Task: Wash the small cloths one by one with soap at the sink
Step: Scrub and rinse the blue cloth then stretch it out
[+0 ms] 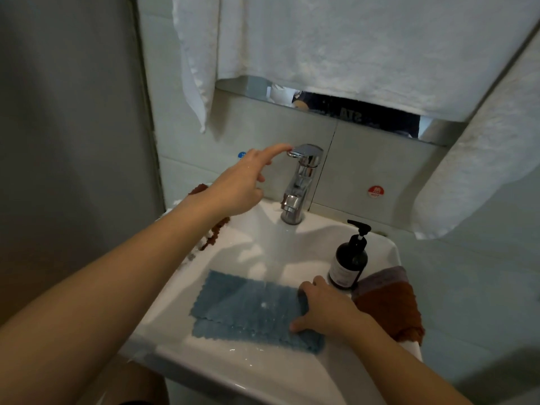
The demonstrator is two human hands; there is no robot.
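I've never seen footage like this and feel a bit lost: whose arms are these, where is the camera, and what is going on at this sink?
There is no machine here. A person wears a wide-angle camera on the head, so this single picture looks forward and down along their own bare arms.

The left hand reaches up, one straight finger touching the lever of the chrome tap; water runs from the spout. The right hand grips the edge of a blue cloth lying in the white sink under the stream.

On the sink's right rim stands a dark soap pump bottle, with a rust-brown cloth beside it. Another brownish cloth lies on the left rim, partly hidden by the arm. White towels hang above.
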